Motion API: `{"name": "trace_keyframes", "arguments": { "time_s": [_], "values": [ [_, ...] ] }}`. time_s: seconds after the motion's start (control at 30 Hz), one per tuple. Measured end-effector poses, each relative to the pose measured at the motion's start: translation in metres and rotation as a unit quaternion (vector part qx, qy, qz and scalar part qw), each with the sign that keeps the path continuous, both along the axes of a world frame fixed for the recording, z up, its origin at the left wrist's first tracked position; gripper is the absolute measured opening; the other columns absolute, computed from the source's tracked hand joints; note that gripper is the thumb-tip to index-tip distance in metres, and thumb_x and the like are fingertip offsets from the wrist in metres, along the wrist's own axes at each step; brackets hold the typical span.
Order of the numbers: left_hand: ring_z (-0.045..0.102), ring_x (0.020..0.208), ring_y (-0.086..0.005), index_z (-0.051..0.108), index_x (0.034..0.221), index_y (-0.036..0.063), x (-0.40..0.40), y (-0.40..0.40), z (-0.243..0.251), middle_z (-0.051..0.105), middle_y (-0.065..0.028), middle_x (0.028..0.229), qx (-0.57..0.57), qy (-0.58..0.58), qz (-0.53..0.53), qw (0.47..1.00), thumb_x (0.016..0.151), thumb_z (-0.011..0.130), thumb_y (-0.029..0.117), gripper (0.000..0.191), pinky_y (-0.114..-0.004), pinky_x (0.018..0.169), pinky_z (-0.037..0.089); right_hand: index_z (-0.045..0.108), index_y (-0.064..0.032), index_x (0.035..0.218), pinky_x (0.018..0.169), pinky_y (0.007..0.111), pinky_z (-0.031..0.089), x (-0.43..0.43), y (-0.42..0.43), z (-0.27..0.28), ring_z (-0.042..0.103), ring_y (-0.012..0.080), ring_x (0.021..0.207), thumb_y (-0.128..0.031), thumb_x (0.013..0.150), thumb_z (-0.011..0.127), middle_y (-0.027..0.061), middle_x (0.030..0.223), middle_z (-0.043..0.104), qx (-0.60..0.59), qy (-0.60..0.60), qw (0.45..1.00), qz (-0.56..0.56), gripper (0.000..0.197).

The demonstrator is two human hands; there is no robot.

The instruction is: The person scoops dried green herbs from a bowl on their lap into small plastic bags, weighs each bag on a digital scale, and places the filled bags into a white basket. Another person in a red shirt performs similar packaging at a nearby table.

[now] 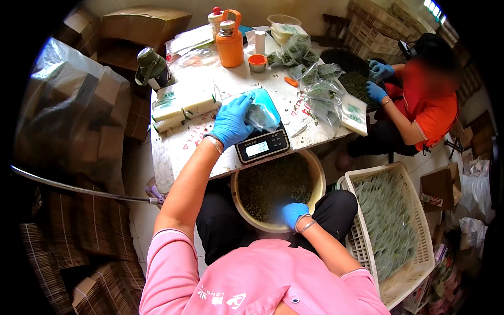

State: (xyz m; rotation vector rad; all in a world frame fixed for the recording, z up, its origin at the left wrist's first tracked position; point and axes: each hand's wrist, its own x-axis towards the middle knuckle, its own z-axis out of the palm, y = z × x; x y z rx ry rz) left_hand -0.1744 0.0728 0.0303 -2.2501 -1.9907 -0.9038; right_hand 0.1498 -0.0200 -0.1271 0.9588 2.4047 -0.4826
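Observation:
My left hand (233,121), in a blue glove, rests at the left side of a small clear plastic bag of green dried plant matter (258,115) on a digital scale (263,146) with a blue top and a lit display. Whether its fingers grip the bag is unclear. Below the table edge, my right hand (295,215), also blue-gloved, is over the near right rim of a round tub (319,173) of the same loose green matter; its fingertips are blurred. Stacks of flat printed bags (169,103) lie left of the scale. Filled clear bags (323,94) are heaped to its right.
The table (165,157) also holds an orange bottle (230,49), a green flask (151,67) and an orange-topped tin (258,63). A co-worker (425,94) in blue gloves sits at the right. A plastic crate (423,224) of filled bags stands at my right. Cardboard stacks (59,236) are at left.

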Motion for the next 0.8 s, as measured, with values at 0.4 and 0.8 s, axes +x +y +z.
{"name": "trace_keyframes", "arguments": {
  "time_s": [0.4,0.8],
  "values": [
    [0.052,0.126,-0.0381,0.042,0.145,0.0021,-0.001,-0.007,0.008,0.052,-0.0228,0.138,-0.073,-0.003,0.019,0.997,0.065,0.078,0.028,0.091,-0.041,0.108,0.042,0.067,-0.004,0.079,0.059,0.042,0.049,-0.05,0.064,0.162,0.062,0.0327,0.062,-0.033,0.091,0.065,0.0178,0.069,0.064,-0.12,0.397,0.866,-0.281,0.031],
    [0.053,0.128,-0.0202,0.038,0.148,-0.0014,0.117,-0.121,-0.028,0.054,-0.0144,0.14,-0.128,-0.479,-0.127,0.859,0.085,0.07,0.005,0.071,-0.031,0.107,0.042,0.072,-0.001,0.101,0.052,0.022,0.049,-0.05,0.042,0.169,0.063,0.0075,0.062,-0.019,0.095,0.065,0.0034,0.077,0.069,-0.308,0.499,0.728,-0.356,0.02]
  ]
}}
